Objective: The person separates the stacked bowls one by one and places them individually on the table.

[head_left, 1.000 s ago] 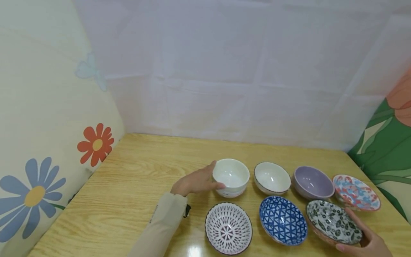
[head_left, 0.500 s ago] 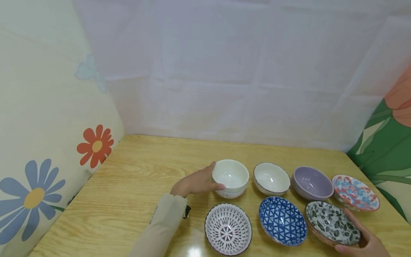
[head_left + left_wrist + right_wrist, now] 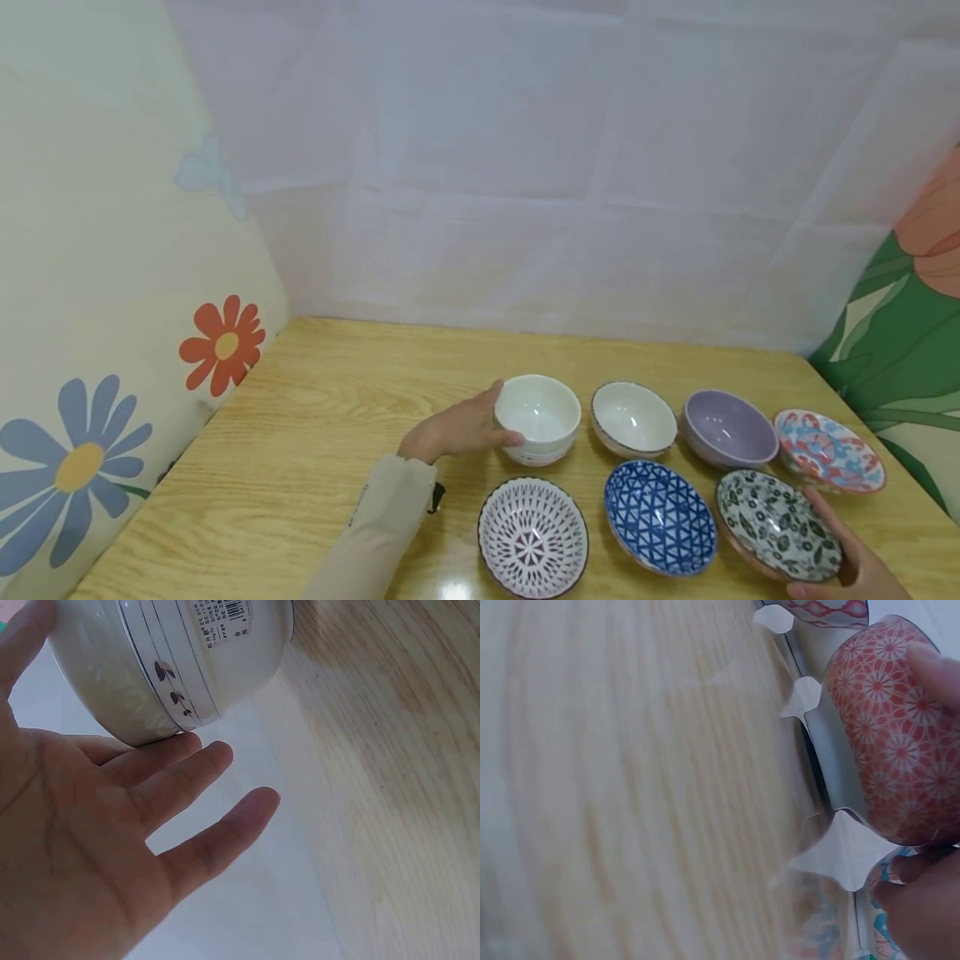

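My left hand [image 3: 463,425] holds the side of a glossy white bowl [image 3: 537,410] in the back row, thumb in front and fingers behind. In the left wrist view the outside of this white bowl [image 3: 202,667] carries thin lines, small dark flowers and a printed label; the outer fingers spread past it. At the front right, my right hand [image 3: 858,554] grips the edge of a bowl with dark leaf patterns inside [image 3: 780,523], tilted. Its outside shows as a red bowl wall with white flowers [image 3: 896,727] in the right wrist view, between thumb and fingers.
Behind stand a white bowl with a dark rim [image 3: 633,417], a purple bowl [image 3: 729,429] and a red-and-blue patterned bowl [image 3: 828,450]. A blue lattice bowl [image 3: 660,517] and a white bowl with dark dashes [image 3: 533,537] are in front. The wooden table [image 3: 300,467] meets a white cloth.
The leaf-patterned bowl has turned slightly in my right hand, its near edge now lower, and the right thumb has dropped a little. The left hand stays on the white bowl.
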A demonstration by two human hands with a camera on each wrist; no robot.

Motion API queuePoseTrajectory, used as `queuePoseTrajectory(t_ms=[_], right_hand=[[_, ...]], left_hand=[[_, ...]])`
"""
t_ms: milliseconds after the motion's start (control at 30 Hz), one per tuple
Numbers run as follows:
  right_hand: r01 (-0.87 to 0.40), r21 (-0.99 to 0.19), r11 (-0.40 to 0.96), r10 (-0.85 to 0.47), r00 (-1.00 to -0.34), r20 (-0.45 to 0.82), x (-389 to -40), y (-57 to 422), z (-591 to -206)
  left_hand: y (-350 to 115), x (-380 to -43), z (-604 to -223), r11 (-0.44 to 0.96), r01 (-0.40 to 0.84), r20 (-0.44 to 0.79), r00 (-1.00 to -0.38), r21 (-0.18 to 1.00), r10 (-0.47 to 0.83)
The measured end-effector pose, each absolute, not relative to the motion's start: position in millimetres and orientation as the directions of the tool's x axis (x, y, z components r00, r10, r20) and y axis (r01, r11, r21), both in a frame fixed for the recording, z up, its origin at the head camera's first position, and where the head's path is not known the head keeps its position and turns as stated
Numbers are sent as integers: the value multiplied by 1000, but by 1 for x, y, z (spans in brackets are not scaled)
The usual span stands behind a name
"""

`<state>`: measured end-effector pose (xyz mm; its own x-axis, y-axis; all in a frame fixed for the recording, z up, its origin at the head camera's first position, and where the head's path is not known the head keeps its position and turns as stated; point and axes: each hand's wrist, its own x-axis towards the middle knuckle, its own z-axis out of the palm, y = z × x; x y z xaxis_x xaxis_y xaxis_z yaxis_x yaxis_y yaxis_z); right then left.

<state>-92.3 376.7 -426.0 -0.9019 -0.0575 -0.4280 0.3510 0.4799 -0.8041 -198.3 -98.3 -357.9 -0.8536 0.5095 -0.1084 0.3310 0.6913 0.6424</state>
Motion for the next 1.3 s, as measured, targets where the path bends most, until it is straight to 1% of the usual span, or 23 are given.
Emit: queuePoseTrajectory(t_ms=[333,567,700,967,1067,1200,1300], right_hand=[[317,-838,444,-71,-920,-385,-90,381,-436],[349,-824,447,-62,-907,-417,-90,375,-429],[349,-828,439,-57,-909,-413,-89,376,-431],[273,-850,449,-64,-940,-336,-89,381,-441],[263,-857,444,-64,-944,-323,-90,384,-444],[240,-880,410,-110,-945,-309,-91,388,-446],[198,-893,404,-144,-950,-276,-92,389,-444]], left_hand=[[-97,-199,-359,708,317,-123,-860,631,496],[-97,-198,-358,719,298,-136,-867,627,479],[-97,-198,-358,718,294,-138,-868,631,477],[-97,-197,-358,712,292,-135,-868,638,478],[-96,-197,-358,711,293,-136,-867,639,480],[-96,-197,-358,712,282,-144,-869,644,474],[-96,-198,-358,710,281,-142,-869,646,473]])
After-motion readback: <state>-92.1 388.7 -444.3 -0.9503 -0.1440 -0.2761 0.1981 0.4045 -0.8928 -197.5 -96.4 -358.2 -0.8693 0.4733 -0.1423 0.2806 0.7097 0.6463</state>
